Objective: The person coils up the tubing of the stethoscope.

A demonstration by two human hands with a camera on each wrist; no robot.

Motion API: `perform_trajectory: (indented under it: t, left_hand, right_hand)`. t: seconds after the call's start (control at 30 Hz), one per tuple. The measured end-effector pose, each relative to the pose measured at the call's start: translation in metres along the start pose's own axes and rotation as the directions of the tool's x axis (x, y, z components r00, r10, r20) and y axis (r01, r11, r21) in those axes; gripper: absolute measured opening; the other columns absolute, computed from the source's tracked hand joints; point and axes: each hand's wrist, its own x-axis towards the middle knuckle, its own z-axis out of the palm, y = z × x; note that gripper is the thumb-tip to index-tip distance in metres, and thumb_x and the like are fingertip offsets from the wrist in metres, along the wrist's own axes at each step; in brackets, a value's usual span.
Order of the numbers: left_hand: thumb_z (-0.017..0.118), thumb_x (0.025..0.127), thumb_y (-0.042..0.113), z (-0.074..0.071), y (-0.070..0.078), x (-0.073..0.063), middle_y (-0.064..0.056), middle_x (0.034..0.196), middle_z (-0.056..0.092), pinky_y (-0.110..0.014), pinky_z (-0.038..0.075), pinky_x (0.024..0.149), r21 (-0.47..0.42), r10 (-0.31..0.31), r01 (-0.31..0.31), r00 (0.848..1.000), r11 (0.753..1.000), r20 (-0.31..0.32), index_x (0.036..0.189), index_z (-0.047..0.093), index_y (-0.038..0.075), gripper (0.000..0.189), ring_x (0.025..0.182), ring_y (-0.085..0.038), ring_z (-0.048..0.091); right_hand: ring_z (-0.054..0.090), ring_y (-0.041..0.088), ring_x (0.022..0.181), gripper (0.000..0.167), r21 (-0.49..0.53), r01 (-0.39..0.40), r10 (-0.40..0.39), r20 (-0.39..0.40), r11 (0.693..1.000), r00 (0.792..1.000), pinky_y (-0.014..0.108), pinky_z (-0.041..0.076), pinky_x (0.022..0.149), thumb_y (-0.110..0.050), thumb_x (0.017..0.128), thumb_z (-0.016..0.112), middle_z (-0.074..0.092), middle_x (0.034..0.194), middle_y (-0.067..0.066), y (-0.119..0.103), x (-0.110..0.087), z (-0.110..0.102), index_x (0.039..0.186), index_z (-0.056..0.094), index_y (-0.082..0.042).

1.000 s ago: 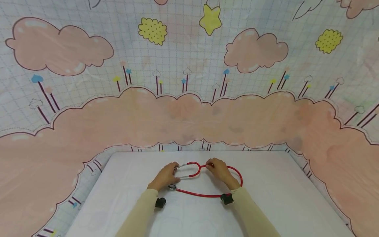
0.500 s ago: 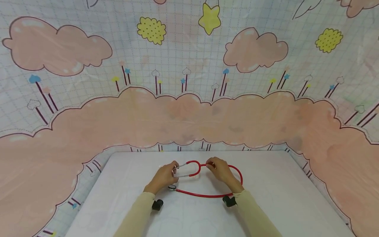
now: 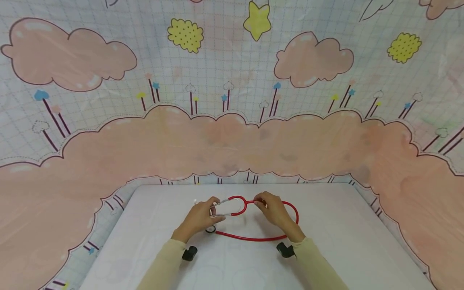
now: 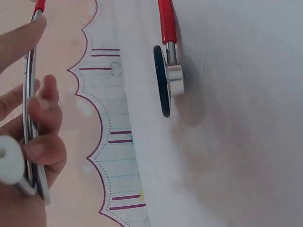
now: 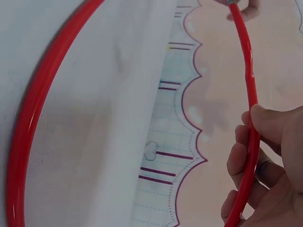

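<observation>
A red stethoscope [image 3: 253, 240] spans both hands, its tubing looping round at the right. My left hand [image 3: 197, 217] holds the metal ear tubes [image 4: 29, 90], with fingers curled round them in the left wrist view. One white eartip [image 4: 9, 161] shows near the palm. Between thumb and fingers, my right hand [image 3: 272, 208] grips the red tube [image 5: 251, 85] just right of its fork. Below the left hand, the dark-rimmed chest piece [image 4: 175, 80] sits at the tubing's end on or close to the table. The left fingers partly hide the ear tubes' ends in the head view.
The white tabletop [image 3: 344, 245] extends around the hands. Behind and beside it hangs a cloth [image 3: 253, 149] printed with clouds and stars. Each wrist carries a small black camera, the left camera [image 3: 189, 253] and the right camera [image 3: 285, 250].
Both hands keep their hold and have risen slightly, bringing up the ear tubes and fork. The wrists have moved a little outward. The chest piece has stayed nearly in place.
</observation>
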Motion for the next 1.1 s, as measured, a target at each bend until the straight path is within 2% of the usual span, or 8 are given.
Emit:
perform_trajectory:
  t: [0.13,0.23,0.37,0.47,0.73,0.87,0.93,1.1]
  left_hand:
    - [0.079,0.081,0.042,-0.003,0.006,-0.006,0.014,0.075,0.056,-0.021,0.04,0.058,0.035,0.023,-0.022,0.999,0.999,-0.04,0.126,0.057,0.02,0.054,0.063,-0.005,0.047]
    - [0.08,0.081,0.04,-0.006,0.011,-0.011,0.015,0.074,0.056,-0.02,0.039,0.058,0.049,0.057,-0.053,0.996,0.997,-0.072,0.126,0.059,0.019,0.054,0.062,-0.005,0.046]
    - [0.08,0.08,0.039,-0.008,0.014,-0.016,0.015,0.073,0.055,-0.02,0.038,0.057,0.064,0.097,-0.09,0.989,0.994,-0.111,0.124,0.06,0.016,0.054,0.061,-0.003,0.045]
    - [0.081,0.079,0.038,-0.01,0.014,-0.02,0.015,0.072,0.054,-0.019,0.038,0.055,0.06,0.098,-0.091,0.987,0.994,-0.129,0.122,0.061,0.016,0.052,0.06,-0.002,0.044]
    - [0.081,0.079,0.035,-0.015,0.013,-0.029,0.015,0.07,0.052,-0.019,0.038,0.054,0.028,0.083,-0.08,0.989,0.996,-0.124,0.118,0.06,0.017,0.048,0.059,-0.001,0.043]
    - [0.081,0.079,0.035,-0.017,0.014,-0.031,0.016,0.071,0.051,-0.019,0.038,0.054,0.013,0.091,-0.09,0.989,0.996,-0.118,0.119,0.06,0.017,0.048,0.059,-0.001,0.042]
    - [0.081,0.08,0.034,-0.018,0.015,-0.032,0.016,0.07,0.051,-0.019,0.038,0.053,0.009,0.096,-0.096,0.988,0.995,-0.12,0.119,0.06,0.017,0.047,0.059,-0.001,0.042]
    - [0.08,0.08,0.034,-0.019,0.017,-0.035,0.015,0.071,0.052,-0.018,0.038,0.054,0.006,0.109,-0.109,0.987,0.994,-0.117,0.12,0.06,0.017,0.048,0.06,-0.001,0.043]
  right_hand:
    - [0.05,0.01,0.077,0.014,-0.005,-0.012,0.012,0.004,1.0,1.0,0.022,0.044,0.068,-0.017,0.092,0.069,0.064,0.09,-0.007,-0.003,-0.005,-0.003,0.106,0.071,-0.015]
    - [0.05,0.01,0.077,0.015,-0.03,-0.013,0.013,0.003,0.999,1.0,0.026,0.043,0.073,-0.021,0.091,0.071,0.066,0.089,-0.007,-0.006,-0.009,-0.007,0.105,0.072,-0.015]
    - [0.051,0.009,0.076,0.017,-0.141,0.009,-0.013,-0.029,0.99,0.999,0.032,0.041,0.079,-0.027,0.089,0.073,0.067,0.086,-0.008,-0.006,-0.016,-0.011,0.102,0.073,-0.016]
    - [0.051,0.009,0.076,0.019,-0.211,0.015,-0.029,-0.064,0.977,0.998,0.034,0.041,0.081,-0.03,0.088,0.074,0.067,0.085,-0.007,-0.004,-0.021,-0.014,0.101,0.073,-0.017]
    - [0.058,0.018,0.087,0.025,-0.16,0.042,-0.055,-0.082,0.986,0.995,0.037,0.048,0.084,-0.023,0.093,0.068,0.068,0.098,0.001,-0.001,-0.031,-0.021,0.114,0.065,-0.01]
    - [0.061,0.023,0.095,0.021,-0.177,0.087,-0.107,-0.107,0.98,0.988,0.041,0.049,0.088,-0.019,0.094,0.067,0.066,0.1,0.002,0.001,-0.033,-0.024,0.111,0.063,-0.009]
    - [0.06,0.021,0.095,0.019,-0.215,0.094,-0.127,-0.143,0.972,0.982,0.04,0.049,0.088,-0.021,0.093,0.068,0.066,0.098,0.002,0.002,-0.033,-0.025,0.108,0.064,-0.01]
    - [0.059,0.017,0.09,0.02,-0.237,0.094,-0.149,-0.224,0.967,0.963,0.036,0.05,0.081,-0.025,0.09,0.071,0.065,0.094,0.0,0.004,-0.037,-0.025,0.104,0.067,-0.011]
